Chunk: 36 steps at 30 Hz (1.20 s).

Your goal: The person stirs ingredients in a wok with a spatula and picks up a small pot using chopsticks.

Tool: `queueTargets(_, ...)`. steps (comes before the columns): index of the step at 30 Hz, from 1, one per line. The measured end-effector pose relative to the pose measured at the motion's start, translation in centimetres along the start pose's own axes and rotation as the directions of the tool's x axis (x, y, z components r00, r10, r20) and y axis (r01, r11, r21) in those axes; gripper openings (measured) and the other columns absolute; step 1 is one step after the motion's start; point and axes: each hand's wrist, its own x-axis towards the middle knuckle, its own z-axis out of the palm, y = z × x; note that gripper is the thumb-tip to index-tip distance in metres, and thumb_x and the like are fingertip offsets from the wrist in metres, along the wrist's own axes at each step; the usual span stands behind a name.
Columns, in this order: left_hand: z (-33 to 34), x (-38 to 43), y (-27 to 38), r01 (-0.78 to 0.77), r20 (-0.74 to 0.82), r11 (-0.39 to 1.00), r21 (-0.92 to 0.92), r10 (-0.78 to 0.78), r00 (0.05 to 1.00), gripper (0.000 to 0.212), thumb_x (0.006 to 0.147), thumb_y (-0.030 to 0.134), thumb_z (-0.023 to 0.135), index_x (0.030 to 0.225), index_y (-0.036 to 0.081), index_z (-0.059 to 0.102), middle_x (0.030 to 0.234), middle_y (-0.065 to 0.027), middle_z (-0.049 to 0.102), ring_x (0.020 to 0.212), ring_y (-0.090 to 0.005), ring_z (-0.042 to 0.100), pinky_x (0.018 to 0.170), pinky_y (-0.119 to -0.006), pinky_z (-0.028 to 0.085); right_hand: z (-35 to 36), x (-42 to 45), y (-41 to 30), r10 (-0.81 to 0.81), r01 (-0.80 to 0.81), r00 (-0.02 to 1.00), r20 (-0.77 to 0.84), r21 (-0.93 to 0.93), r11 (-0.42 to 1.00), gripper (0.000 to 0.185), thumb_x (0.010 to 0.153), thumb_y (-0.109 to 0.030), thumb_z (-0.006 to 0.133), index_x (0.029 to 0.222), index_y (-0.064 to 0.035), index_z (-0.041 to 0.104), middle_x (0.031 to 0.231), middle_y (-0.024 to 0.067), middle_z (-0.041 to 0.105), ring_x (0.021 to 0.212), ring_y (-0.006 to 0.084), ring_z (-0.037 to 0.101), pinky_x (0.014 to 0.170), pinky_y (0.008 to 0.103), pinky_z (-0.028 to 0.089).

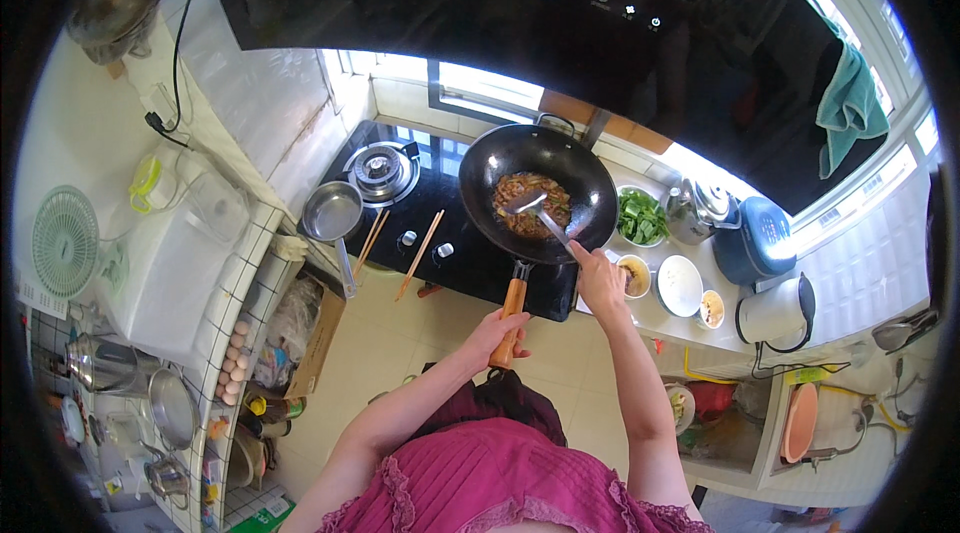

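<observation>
A black wok point(480, 180) sits over the right side of the gas hob. Its wooden handle point(514, 300) points towards me, and my left hand point(496, 338) is wrapped around it. In my right hand point(602, 279) is a metal wok spatula point(551, 224), whose blade rests in the browned, chopped food point(534, 227) at the bottom of the wok. Bits of green show among the food. To the right of the wok stands a bowl of cut green leaves point(641, 216). A small bowl of dark seasoning point(634, 276) is close to my right hand.
Two pairs of chopsticks point(420, 255) and a small saucepan point(332, 210) rest on the black glass hob point(465, 274). A white bowl point(679, 285), metal kettle point(691, 210), blue appliance point(754, 240) and white electric kettle point(776, 311) line the right counter. A range hood point(465, 15) hangs above.
</observation>
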Motion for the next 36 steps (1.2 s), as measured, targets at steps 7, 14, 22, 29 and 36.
queueTargets(7,-0.1,0.1,-0.1,-0.004,-0.008,1.000,-0.006,0.004,1.000,0.024,0.078,0.021,0.058,0.088,0.007,0.041,0.063,-0.0035,0.046,0.043,-0.0132,0.047,0.053,-0.035,0.051,0.5,1.4,-0.3,0.028,-0.030,0.999,0.043,0.051,0.998,0.049,0.067,-0.004,0.053,0.113,-0.0196,0.046,0.079,0.0137,0.053,0.070,0.0318,0.057,0.060,0.0421,0.046)
queueTargets(14,0.0,0.1,-0.1,0.001,0.007,1.000,0.004,-0.001,1.000,0.023,0.078,0.020,0.058,0.087,0.007,0.041,0.063,-0.0032,0.046,0.044,-0.0129,0.046,0.053,-0.035,0.051,0.6,2.7,-0.3,0.025,-0.020,0.999,-0.041,0.113,0.993,0.044,0.068,-0.003,0.050,0.110,-0.0186,0.049,0.081,0.0152,0.055,0.072,0.0334,0.057,0.064,0.0425,0.045)
queueTargets(22,0.0,0.0,-0.1,-0.001,-0.003,1.000,0.012,0.001,1.000,0.022,0.078,0.021,0.057,0.086,0.007,0.042,0.064,-0.0030,0.047,0.045,-0.0128,0.047,0.052,-0.035,0.051,0.6,3.8,-0.1,-0.008,0.010,1.000,-0.013,0.156,0.988,0.041,0.068,-0.003,0.049,0.106,-0.0167,0.050,0.080,0.0158,0.058,0.077,0.0344,0.057,0.066,0.0425,0.045)
queueTargets(29,0.1,0.0,0.1,-0.002,-0.011,1.000,0.030,0.002,1.000,0.022,0.078,0.022,0.057,0.086,0.007,0.042,0.064,-0.0028,0.047,0.045,-0.0118,0.047,0.052,-0.034,0.051,-0.2,6.0,-2.2,0.099,-0.103,0.995,0.029,0.214,0.971,0.042,0.069,-0.006,0.047,0.109,-0.0196,0.052,0.089,0.0170,0.058,0.084,0.0334,0.056,0.072,0.0415,0.044)
queueTargets(36,0.0,0.0,0.0,-0.005,-0.012,0.999,0.033,0.006,1.000,0.023,0.078,0.022,0.057,0.086,0.008,0.042,0.063,-0.0027,0.048,0.045,-0.0114,0.046,0.052,-0.033,0.051,0.7,5.2,-1.4,0.044,-0.042,0.999,-0.007,0.206,0.978,0.034,0.069,-0.005,0.047,0.101,-0.0155,0.053,0.084,0.0178,0.058,0.078,0.0346,0.057,0.068,0.0423,0.045)
